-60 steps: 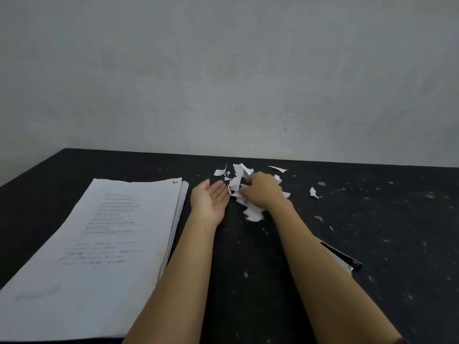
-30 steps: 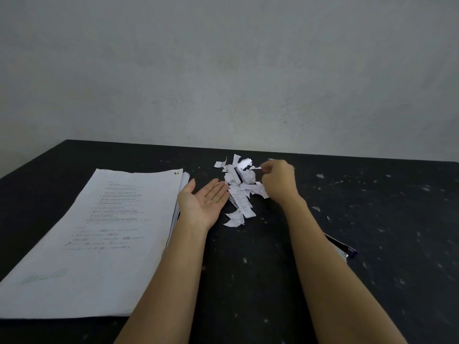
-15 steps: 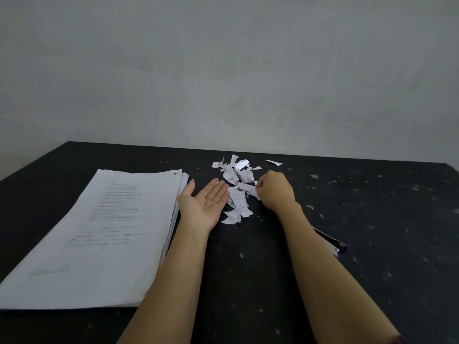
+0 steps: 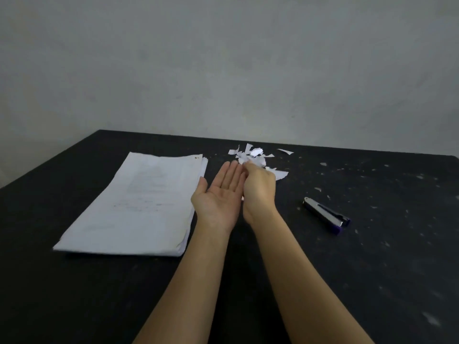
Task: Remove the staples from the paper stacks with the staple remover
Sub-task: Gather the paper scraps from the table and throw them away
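Observation:
A thick white paper stack lies on the left of the black table, with a staple at its far right corner. Torn paper scraps form a small heap beyond my hands. My left hand is flat, palm up, beside the stack. Pressed against its fingers is my right hand, its fingers curled over scraps at the heap's near edge. The staple remover, metal with a purple end, lies alone on the table to the right of my right hand.
Small paper flecks dot the right half of the table. One loose scrap lies near the far edge. A plain grey wall rises behind the table.
My right hand has pulled scraps toward my left palm and now touches it. The view has shifted, so the staple remover shows fully beside my right arm.

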Available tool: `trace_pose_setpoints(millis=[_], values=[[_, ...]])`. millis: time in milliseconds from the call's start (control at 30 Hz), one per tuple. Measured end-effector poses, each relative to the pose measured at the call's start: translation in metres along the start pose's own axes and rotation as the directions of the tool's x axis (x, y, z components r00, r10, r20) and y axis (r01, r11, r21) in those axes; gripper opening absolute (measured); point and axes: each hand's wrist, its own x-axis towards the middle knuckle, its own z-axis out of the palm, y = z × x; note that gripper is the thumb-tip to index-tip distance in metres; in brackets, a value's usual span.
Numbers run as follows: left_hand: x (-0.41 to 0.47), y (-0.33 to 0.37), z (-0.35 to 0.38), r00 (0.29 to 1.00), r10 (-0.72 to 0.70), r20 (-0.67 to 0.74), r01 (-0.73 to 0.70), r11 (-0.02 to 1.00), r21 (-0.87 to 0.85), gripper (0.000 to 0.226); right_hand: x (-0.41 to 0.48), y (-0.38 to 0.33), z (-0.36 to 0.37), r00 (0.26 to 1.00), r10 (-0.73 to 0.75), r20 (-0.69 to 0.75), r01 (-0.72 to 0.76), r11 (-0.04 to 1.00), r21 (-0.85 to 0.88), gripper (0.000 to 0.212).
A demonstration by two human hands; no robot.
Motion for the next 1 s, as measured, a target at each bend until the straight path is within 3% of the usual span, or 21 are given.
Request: trace_pose_setpoints(millis=[133,333,533,667,767,900,1000], values=[[-0.063,0.010,-0.015,0.994,0.095,-0.056,-0.096,0.995,-0.008,0.050,-0.071,0.020,0.005,0.998,0.059,0.013,-0.060,0.952,0.299,0.018],[-0.167,0.046,-0.066,0.961,0.263,-0.083,-0.264,0.964,0.002,0.050,-0.176,0.069,0.014,0.977,0.144,0.156,-0.184,0.943,0.279,0.018],[-0.251,0.088,-0.135,0.890,0.443,-0.106,-0.443,0.896,0.019,0.047,-0.261,0.135,0.028,0.895,0.174,0.411,-0.230,0.969,0.091,0.023],[-0.283,0.109,-0.202,0.811,0.539,-0.228,-0.550,0.835,0.018,0.048,-0.293,0.201,0.035,0.816,0.337,0.470,-0.361,0.932,-0.041,0.028],[-0.296,0.121,-0.259,0.723,0.571,-0.390,-0.601,0.797,0.053,0.048,-0.308,0.260,0.041,0.767,0.479,0.428,-0.450,0.876,-0.173,0.029],[-0.307,0.135,-0.331,0.633,0.557,-0.538,-0.615,0.784,0.088,0.046,-0.320,0.337,0.049,0.779,0.548,0.305,-0.481,0.834,-0.271,0.026],[-0.309,0.150,-0.372,0.560,0.542,-0.626,-0.634,0.767,0.096,0.048,-0.320,0.388,0.058,0.732,0.629,0.263,-0.510,0.761,-0.401,0.025]])
